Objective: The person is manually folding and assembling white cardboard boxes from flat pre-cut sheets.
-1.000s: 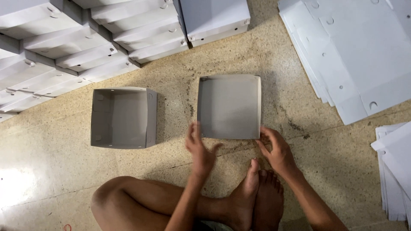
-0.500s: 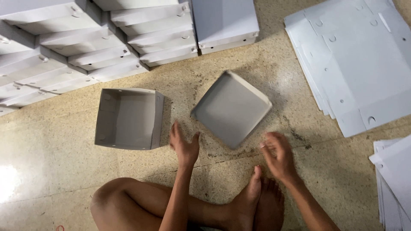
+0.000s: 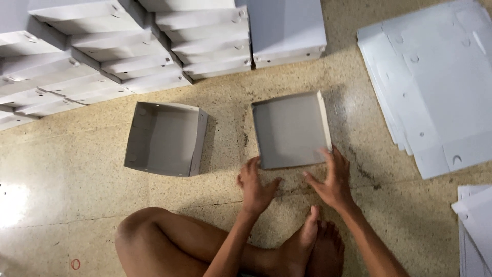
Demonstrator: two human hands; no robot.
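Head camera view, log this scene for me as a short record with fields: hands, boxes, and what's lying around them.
left hand: open, fingers at the near left corner of the shallow grey tray
right hand: open, fingers on the tray's near right corner
shallow grey tray: lies flat on the floor, open side up
deeper open box: to the tray's left, apart from it, untouched
folded boxes: stacked in overlapping rows at the far left
flat white sheets: piled at the right
posture: seated on the floor, feet crossed

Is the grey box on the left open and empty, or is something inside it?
Open and empty. The grey box stands on the floor with no lid, and only its bare bottom and inner walls show.
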